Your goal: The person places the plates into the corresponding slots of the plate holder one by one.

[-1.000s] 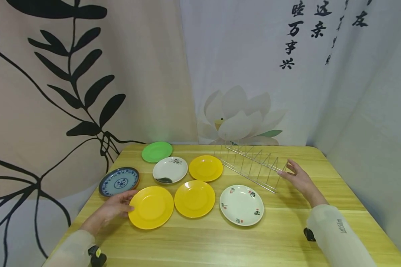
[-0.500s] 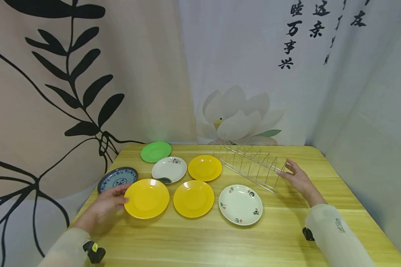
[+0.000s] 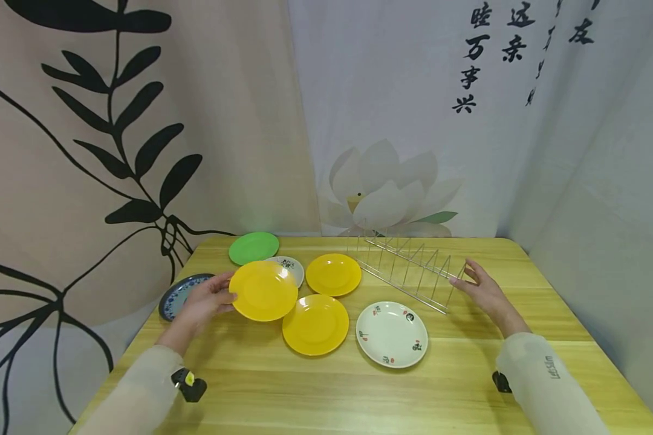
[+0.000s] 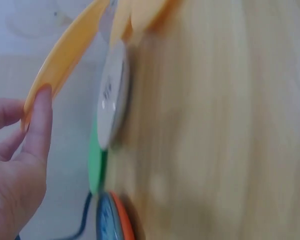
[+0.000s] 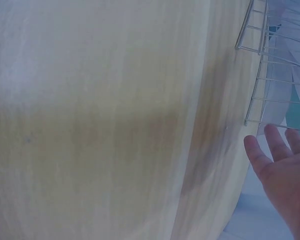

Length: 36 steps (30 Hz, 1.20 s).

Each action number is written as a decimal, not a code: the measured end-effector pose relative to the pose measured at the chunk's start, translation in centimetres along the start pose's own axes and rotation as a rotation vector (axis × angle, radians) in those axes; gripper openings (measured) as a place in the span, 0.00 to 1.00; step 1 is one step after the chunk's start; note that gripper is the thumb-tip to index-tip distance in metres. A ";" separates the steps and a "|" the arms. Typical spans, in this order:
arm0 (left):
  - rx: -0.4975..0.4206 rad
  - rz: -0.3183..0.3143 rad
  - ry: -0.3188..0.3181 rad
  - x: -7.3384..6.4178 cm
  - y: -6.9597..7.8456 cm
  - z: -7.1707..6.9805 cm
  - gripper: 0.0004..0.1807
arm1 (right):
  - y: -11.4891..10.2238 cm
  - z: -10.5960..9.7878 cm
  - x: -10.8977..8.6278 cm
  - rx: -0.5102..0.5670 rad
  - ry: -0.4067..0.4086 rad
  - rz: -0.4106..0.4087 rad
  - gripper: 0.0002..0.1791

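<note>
My left hand (image 3: 207,299) pinches the left edge of a yellow plate (image 3: 263,291), thumb on top, and holds it tilted above the table. In the left wrist view this yellow plate (image 4: 65,55) is raised over the others. It partly covers a white plate (image 3: 292,264) in the head view. Two more yellow plates (image 3: 334,275) lie to its right and below. My right hand (image 3: 487,293) rests at the right end of a wire dish rack (image 3: 408,269). In the right wrist view its fingertips (image 5: 270,131) are spread, right at the rack's end wire.
A green plate (image 3: 253,248) lies at the back left. The blue patterned plate (image 3: 179,296) sits near the left edge, partly hidden by my left hand. A white plate with small motifs (image 3: 392,334) lies front right on the wooden table (image 3: 326,393). Printed curtains (image 3: 239,121) stand behind.
My left hand has lifted the yellow plate from the front left and carried it up and to the right, over the white plate. The right hand and rack have not moved.
</note>
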<state>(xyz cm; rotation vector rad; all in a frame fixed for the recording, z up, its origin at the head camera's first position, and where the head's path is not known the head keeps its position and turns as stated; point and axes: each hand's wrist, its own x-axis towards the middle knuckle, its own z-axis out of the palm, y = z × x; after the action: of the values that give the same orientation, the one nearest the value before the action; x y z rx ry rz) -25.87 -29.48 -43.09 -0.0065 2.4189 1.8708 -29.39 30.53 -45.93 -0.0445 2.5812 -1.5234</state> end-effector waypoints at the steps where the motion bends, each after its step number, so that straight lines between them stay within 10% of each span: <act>1: -0.006 0.002 0.003 0.3 0.4 0.5 0.34 | 0.0 0.0 0.0 0.001 0.000 0.000 0.55; 36: -0.172 0.097 -0.050 7.9 9.8 20.1 0.33 | 0.5 -0.1 0.5 -0.028 0.032 0.004 0.55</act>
<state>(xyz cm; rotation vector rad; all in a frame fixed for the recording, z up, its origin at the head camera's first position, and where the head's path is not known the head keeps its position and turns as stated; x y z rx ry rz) -33.03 -7.24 -39.17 0.1478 2.2568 2.0884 -29.91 30.76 -46.37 -0.0181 2.6254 -1.4985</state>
